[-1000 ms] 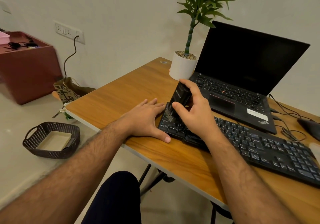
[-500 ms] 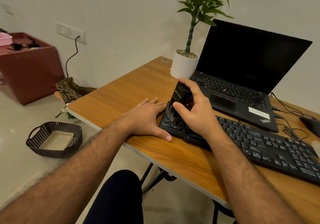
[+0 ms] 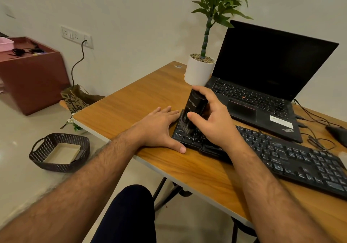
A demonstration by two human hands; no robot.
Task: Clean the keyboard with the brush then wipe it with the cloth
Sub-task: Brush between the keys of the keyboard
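A black keyboard (image 3: 293, 158) lies across the wooden desk (image 3: 142, 96), running from the middle to the right edge. My right hand (image 3: 216, 122) is closed around a black brush (image 3: 195, 105) that stands tilted over the keyboard's left end, its lower tip down on the keys. My left hand (image 3: 159, 126) lies flat on the desk with fingers spread, pressed against the keyboard's left edge. No cloth is in view.
An open black laptop (image 3: 262, 85) sits behind the keyboard, with a potted plant (image 3: 201, 70) to its left. Cables and a dark mouse (image 3: 338, 134) lie at the right. On the floor stand a woven basket (image 3: 60, 152) and a brown cabinet (image 3: 32, 74).
Both hands and the brush hold nearly the same place at the keyboard's left end. The view has shifted slightly.
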